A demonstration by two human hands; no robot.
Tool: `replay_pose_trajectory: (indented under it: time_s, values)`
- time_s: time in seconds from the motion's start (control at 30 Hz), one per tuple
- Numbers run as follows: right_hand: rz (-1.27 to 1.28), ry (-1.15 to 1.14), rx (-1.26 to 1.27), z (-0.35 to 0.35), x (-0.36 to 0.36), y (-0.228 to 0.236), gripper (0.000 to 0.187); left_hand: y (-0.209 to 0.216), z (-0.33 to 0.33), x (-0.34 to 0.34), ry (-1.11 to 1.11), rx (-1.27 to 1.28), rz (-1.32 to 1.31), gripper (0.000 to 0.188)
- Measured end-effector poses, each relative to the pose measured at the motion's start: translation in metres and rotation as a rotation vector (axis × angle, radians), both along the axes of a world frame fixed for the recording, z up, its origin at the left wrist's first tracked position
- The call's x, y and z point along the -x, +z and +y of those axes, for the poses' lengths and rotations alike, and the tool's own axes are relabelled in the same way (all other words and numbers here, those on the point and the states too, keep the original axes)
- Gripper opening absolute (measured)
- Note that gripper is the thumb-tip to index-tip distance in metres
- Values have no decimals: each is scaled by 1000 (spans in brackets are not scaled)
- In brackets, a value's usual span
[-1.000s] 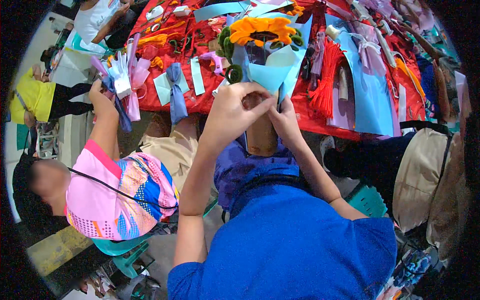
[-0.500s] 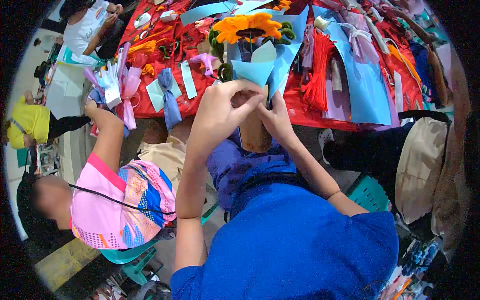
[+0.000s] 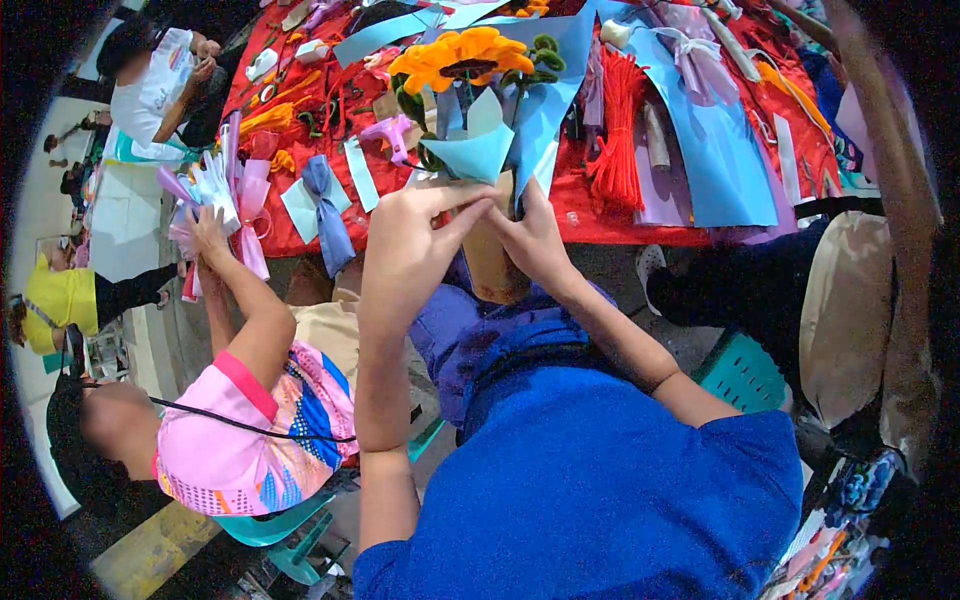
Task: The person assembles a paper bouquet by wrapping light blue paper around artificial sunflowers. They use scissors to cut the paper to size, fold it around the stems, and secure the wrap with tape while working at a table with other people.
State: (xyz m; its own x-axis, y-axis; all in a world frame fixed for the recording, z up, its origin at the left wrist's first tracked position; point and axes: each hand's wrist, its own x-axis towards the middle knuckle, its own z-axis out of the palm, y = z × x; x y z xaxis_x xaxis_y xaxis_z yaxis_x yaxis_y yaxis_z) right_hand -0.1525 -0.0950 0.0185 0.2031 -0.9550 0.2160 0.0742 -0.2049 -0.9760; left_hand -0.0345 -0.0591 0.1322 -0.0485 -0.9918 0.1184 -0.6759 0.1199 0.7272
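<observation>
Just below an orange flower (image 3: 460, 62), a person's left hand (image 3: 405, 240) and right hand (image 3: 538, 240) close their grip on the light-blue-wrapped bouquet (image 3: 468, 155) that bears it, with a lilac glue gun (image 3: 392, 135) to the flower's left, red strands (image 3: 617, 140) to its right and the red-covered counter (image 3: 590, 222) behind it.

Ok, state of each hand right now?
Left hand: closed, fingertips pinched at the bouquet; anything between them can't be told.
Right hand: closed, holding the bouquet.
</observation>
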Motion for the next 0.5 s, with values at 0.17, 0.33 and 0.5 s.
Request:
replay_pose_trajectory:
  time_s: [0.17,0.33,0.5]
  values:
    - [-57,-13,-39,2,-1,7,51,-3,-2,-3,35,82,12,17]
    - [46,-15,4,3,-1,8,50,5,-4,0,56,-5,76,12]
    - [105,-11,13,3,1,8,49,7,-6,1,40,-25,-25,12]
